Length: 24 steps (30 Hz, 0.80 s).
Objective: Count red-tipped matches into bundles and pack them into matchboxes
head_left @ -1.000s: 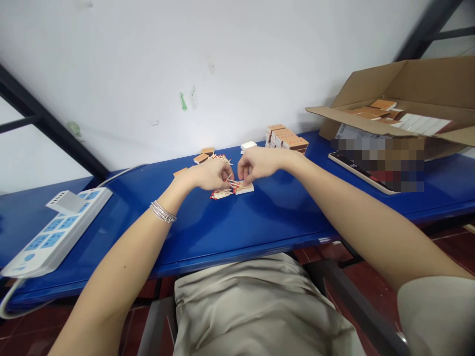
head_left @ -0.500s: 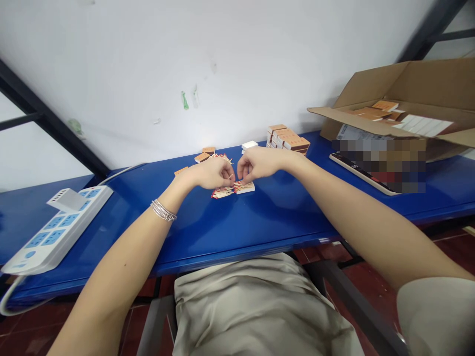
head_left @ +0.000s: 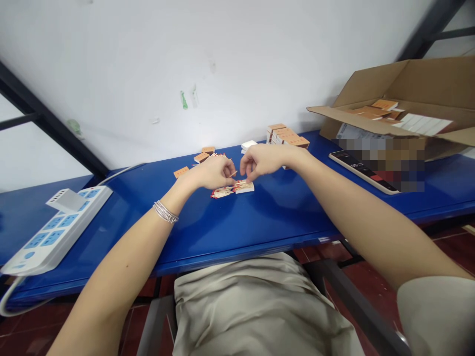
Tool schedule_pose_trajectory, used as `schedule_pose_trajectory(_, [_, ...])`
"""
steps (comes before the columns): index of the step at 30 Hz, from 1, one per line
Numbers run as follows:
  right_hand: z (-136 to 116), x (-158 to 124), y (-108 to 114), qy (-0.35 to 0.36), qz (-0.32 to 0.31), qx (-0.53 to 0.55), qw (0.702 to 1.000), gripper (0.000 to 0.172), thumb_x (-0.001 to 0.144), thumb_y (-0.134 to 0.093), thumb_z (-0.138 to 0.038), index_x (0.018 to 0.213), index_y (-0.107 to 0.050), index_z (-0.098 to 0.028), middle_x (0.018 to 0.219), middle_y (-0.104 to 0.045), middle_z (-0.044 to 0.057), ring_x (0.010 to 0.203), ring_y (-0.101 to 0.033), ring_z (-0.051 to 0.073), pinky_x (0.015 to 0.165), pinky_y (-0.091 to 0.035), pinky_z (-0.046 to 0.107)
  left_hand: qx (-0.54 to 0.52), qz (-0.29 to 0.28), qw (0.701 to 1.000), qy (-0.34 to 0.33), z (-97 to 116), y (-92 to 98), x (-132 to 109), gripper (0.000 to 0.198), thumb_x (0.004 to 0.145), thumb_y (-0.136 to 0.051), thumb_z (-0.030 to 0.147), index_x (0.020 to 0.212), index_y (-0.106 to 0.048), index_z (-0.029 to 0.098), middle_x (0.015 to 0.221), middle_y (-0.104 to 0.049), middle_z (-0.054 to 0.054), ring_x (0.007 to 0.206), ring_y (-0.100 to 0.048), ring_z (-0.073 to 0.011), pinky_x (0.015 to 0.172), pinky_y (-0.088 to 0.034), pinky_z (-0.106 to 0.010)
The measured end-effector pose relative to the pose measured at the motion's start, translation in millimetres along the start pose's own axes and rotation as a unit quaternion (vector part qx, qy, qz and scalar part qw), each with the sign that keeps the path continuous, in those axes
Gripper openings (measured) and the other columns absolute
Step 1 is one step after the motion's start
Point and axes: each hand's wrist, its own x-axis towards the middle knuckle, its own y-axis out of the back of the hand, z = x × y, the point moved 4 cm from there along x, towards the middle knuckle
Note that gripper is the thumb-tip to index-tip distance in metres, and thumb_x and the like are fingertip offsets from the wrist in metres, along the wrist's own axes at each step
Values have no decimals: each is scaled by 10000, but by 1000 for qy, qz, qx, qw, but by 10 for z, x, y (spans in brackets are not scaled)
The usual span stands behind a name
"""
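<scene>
Red-tipped matches [head_left: 221, 192] lie in a small pile on the blue table. Right beside them is a white matchbox tray [head_left: 245, 190] with matches in and across it. My left hand [head_left: 217, 172] is over the pile, its thumb and fingers pinching a matchstick [head_left: 233, 174]. Above the tray my right hand [head_left: 261, 160] is curved, thumb and fingers a little apart, and nothing shows between them. More matches lie partly hidden behind my left hand.
Orange matchbox covers [head_left: 181, 172] lie at the left. Behind my right hand are white trays [head_left: 249, 145] and stacked matchboxes [head_left: 287, 136]. A phone [head_left: 361, 172] and an open carton [head_left: 374, 116] stand at right, a power strip [head_left: 59, 230] at left.
My right hand has lifted slightly away from the tray and its fingers have parted. My left hand has hardly moved; the matchstick between its fingers shows more clearly.
</scene>
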Motion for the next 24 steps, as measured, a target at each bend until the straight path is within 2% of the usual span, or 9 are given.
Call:
schedule_pose_trajectory(3, [5,-9,10,-2,6,3,1000,444,662,-798,-415,1039,-751,-186,885,-758,49,781,-675,192,656,-469,268,-34,14,999,-12,33,28,-28,265,768,-609,114,1033,-622,116,932,-721,-88,807,-669,-162,690,-517,-260])
schedule_pose_trajectory(6, [12,-15,17,-9,12,3,1000,394,676,-784,-376,1022,-749,-190,868,-756,39,772,-675,188,641,-465,260,-17,21,999,-27,60,25,-32,290,772,-553,64,1050,-617,112,918,-722,-84,792,-665,-159,689,-511,-262])
schedule_pose_trajectory(16, [21,1,-26,2,-22,16,1000,326,668,-776,-372,941,-759,-194,817,-754,33,775,-686,206,650,-472,273,119,54,988,-79,114,-5,-21,161,787,-550,177,873,-683,148,843,-723,-62,716,-604,-174,682,-452,-306])
schedule_pose_trajectory(21, [39,-26,-7,-13,-32,7,999,351,651,-795,-384,953,-762,-208,818,-750,27,757,-675,206,646,-462,282,116,70,987,-85,160,-56,2,159,790,-542,190,834,-691,153,803,-714,-56,695,-586,-169,657,-415,-295])
schedule_pose_trajectory(24, [74,-37,1,-26,-43,-1,999,384,636,-811,-410,963,-763,-214,821,-747,28,740,-666,205,633,-452,289,107,61,988,-90,186,-121,27,128,766,-568,169,793,-690,143,767,-701,-63,675,-583,-167,632,-395,-291])
